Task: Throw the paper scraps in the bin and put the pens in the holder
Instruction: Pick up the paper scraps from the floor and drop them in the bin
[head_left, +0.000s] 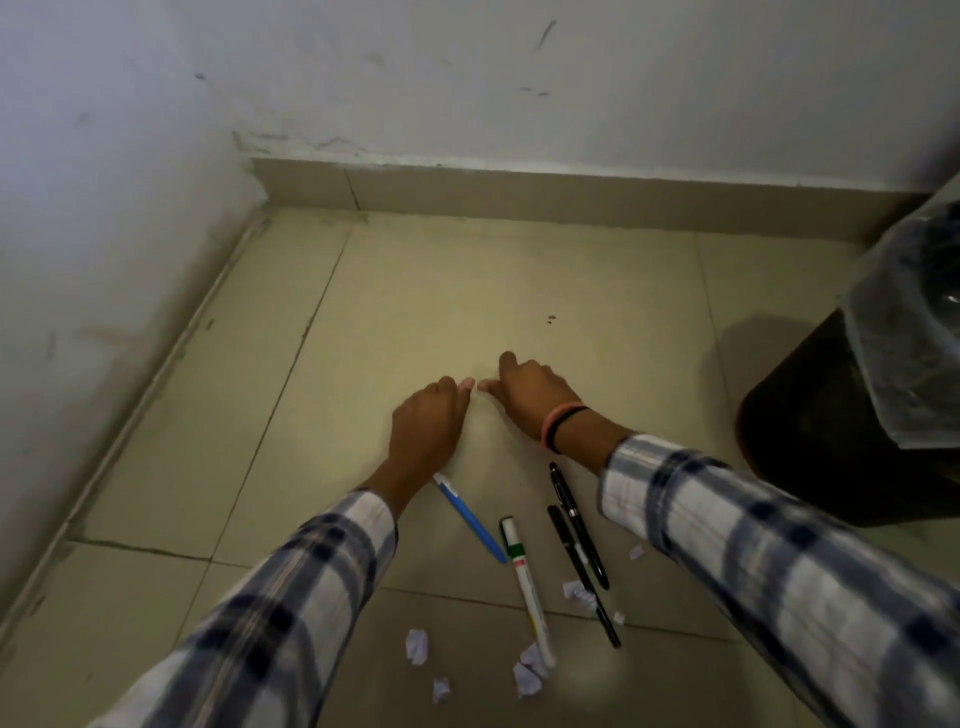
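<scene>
Several pens lie on the tiled floor below my hands: a blue pen (471, 519), a white marker with a green band (525, 582) and two black pens (576, 514) (587, 582). Crumpled white paper scraps (417, 646) (527, 675) (579, 595) are scattered among and below them. A dark bin (810, 426) lined with a clear plastic bag stands at the right. My left hand (428, 423) and my right hand (530, 397) rest palm-down on the floor beyond the pens, fingertips almost touching, holding nothing. No pen holder is visible.
White walls meet in a corner at the upper left, with a beige skirting (519, 192) along the floor. Beige floor tiles (467, 291) stretch between my hands and the wall. Small dark specks (550, 318) lie on the tile.
</scene>
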